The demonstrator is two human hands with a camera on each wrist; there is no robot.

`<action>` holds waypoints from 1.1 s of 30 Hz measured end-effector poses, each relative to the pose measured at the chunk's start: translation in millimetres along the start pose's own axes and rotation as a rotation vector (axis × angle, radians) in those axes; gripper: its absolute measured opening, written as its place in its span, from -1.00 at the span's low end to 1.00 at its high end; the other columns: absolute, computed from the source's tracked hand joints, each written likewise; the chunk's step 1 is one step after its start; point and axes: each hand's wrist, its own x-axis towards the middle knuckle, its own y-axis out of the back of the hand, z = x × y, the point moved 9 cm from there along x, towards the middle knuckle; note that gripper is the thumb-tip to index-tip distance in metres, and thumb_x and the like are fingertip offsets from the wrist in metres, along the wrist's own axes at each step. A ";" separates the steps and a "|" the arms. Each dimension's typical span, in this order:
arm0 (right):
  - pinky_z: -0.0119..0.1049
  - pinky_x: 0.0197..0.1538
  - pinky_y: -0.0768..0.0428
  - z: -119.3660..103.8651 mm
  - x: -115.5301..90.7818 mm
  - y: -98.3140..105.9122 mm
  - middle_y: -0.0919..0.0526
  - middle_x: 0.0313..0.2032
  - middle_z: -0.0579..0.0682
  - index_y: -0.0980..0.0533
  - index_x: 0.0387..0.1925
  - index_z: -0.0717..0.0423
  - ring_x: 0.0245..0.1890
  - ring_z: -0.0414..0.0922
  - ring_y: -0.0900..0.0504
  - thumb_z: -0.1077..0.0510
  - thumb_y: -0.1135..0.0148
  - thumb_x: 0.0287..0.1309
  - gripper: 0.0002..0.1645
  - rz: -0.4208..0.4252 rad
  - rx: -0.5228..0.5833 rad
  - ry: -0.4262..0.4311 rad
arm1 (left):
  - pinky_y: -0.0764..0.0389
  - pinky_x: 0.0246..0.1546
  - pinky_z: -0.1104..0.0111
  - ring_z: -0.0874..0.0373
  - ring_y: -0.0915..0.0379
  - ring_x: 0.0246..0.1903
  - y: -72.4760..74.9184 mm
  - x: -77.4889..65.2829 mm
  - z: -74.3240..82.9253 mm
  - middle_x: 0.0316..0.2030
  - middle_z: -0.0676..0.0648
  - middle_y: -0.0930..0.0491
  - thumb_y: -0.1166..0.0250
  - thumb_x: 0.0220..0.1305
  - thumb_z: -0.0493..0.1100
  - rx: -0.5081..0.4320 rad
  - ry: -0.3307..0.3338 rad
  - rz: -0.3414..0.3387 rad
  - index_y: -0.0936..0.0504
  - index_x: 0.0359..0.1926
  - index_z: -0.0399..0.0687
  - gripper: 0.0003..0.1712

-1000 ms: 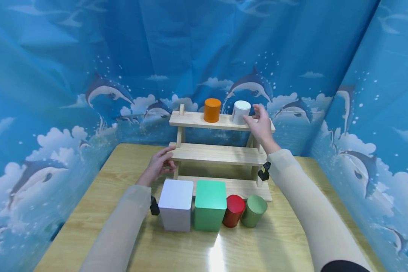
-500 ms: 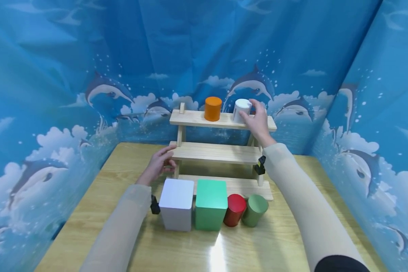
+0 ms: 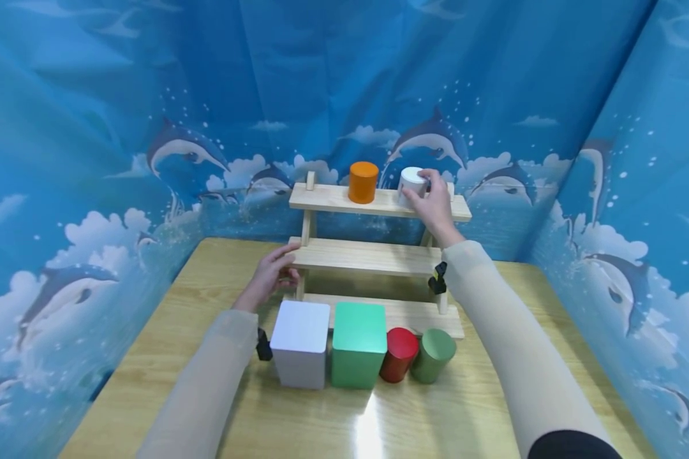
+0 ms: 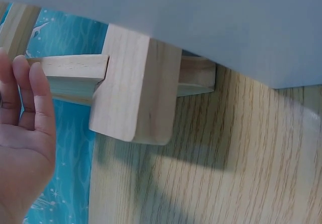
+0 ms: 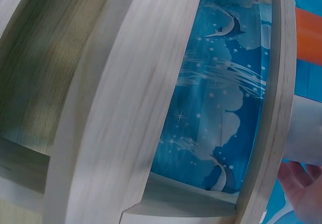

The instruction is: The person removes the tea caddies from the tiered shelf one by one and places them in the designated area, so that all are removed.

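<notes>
A white cylinder [image 3: 410,183] stands upright on the top shelf of a three-tier wooden stand [image 3: 373,255]. My right hand [image 3: 437,207] grips it from the right, thumb at the front and fingers at its upper right side. In the right wrist view, the fingers [image 5: 297,176] meet the lower part of the white cylinder [image 5: 308,128]. To its left on the same shelf is an orange cylinder [image 3: 363,183]. My left hand [image 3: 268,277] is at the left end of the middle shelf, fingers loosely bent; in the left wrist view the hand [image 4: 25,148] holds nothing.
In front of the stand, a white box [image 3: 300,344], a green box [image 3: 358,347], a red cylinder [image 3: 399,355] and a green cylinder [image 3: 434,356] line up on the wooden table [image 3: 471,408]. A blue dolphin-print curtain [image 3: 321,76] hangs behind and at the sides.
My right hand has moved left and its fingers have closed in on the white cylinder. The left hand stays by the middle shelf. The head view has shifted slightly.
</notes>
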 end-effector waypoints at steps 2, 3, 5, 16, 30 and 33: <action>-0.04 0.05 -0.44 -0.5 -0.6 0.5 -0.30 0.16 0.15 -0.26 0.16 0.08 0.07 0.05 -0.36 -0.04 -0.23 0.16 -0.39 0.015 0.009 0.011 | -0.61 -0.43 0.25 0.14 -0.51 -0.57 3.6 5.2 -5.4 -0.59 -0.05 -0.57 -0.13 0.34 -0.05 0.004 0.002 0.019 -0.40 0.26 0.12 -0.53; -0.05 0.04 -0.44 -0.5 -1.1 0.7 -0.30 0.15 0.14 -0.26 0.14 0.08 0.06 0.04 -0.36 -0.04 -0.24 0.16 -0.40 0.023 0.011 0.014 | -0.61 -0.44 0.26 0.15 -0.51 -0.57 5.3 7.3 -7.7 -0.59 -0.05 -0.57 -0.14 0.33 -0.03 0.005 0.001 0.027 -0.41 0.25 0.14 -0.53; -0.06 0.02 -0.44 -1.4 -2.3 3.0 -0.32 0.13 0.14 -0.27 0.12 0.10 0.03 0.03 -0.36 -0.03 -0.24 0.15 -0.41 0.041 0.017 0.027 | -0.61 -0.45 0.27 0.16 -0.50 -0.57 6.3 10.6 -9.7 -0.59 -0.03 -0.56 -0.15 0.32 -0.01 0.013 -0.013 0.031 -0.42 0.25 0.15 -0.53; -0.11 -0.10 -0.51 -23.5 -13.3 23.3 -0.42 0.05 0.10 -0.33 0.06 0.16 -0.13 0.01 -0.47 -0.02 -0.27 0.13 -0.45 0.130 0.152 0.102 | -0.62 -0.46 0.28 0.19 -0.47 -0.60 6.9 11.1 -12.2 -0.63 -0.01 -0.53 -0.16 0.31 -0.03 -0.006 -0.032 0.025 -0.41 0.26 0.11 -0.51; -0.09 -0.12 -0.55 -33.9 -29.3 32.8 -0.43 0.05 0.09 -0.34 0.07 0.12 -0.09 0.02 -0.48 -0.05 -0.29 0.10 -0.42 0.081 0.175 0.120 | -0.61 -0.44 0.26 0.17 -0.48 -0.59 8.7 11.5 -12.6 -0.62 -0.02 -0.54 -0.17 0.31 -0.02 0.002 -0.036 0.035 -0.43 0.24 0.13 -0.53; -0.08 -0.09 -0.54 -35.4 -33.6 35.6 -0.44 0.05 0.09 -0.35 0.07 0.13 -0.08 0.01 -0.48 -0.06 -0.30 0.09 -0.41 0.079 0.186 0.123 | -0.61 -0.44 0.26 0.18 -0.48 -0.59 7.5 10.7 -12.1 -0.61 -0.01 -0.54 -0.17 0.30 -0.02 0.003 -0.040 0.033 -0.41 0.24 0.12 -0.51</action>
